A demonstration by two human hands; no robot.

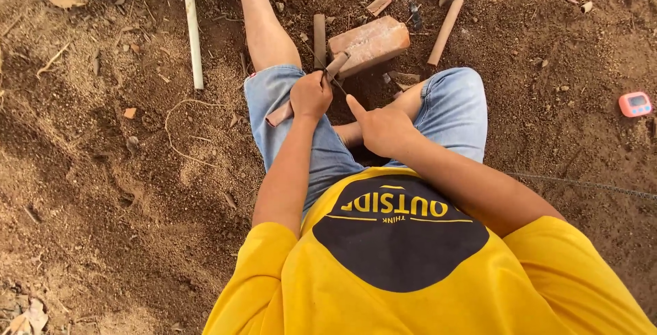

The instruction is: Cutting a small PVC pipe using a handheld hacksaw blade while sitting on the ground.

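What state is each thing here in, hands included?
Left hand: shut around a brown tube, its end propped on the brick.
Right hand: forefinger stretched along a thin dark blade; grip unclear.
Brown tube: tilted, held.
Brick: lying on the dirt.
White pipe: lying flat.
Pink timer: lying on the soil.

One brick [369, 43], perhaps three brown tubes [445, 32], one white pipe [191, 27], one pink timer [635, 104].

At the right edge of the frame, upper part, a small pink device [635, 104] lies on the dirt, rounded, with a pale blue screen on its face; on my yellow shirt at bottom centre sits a round black print [400, 232] with yellow lettering.
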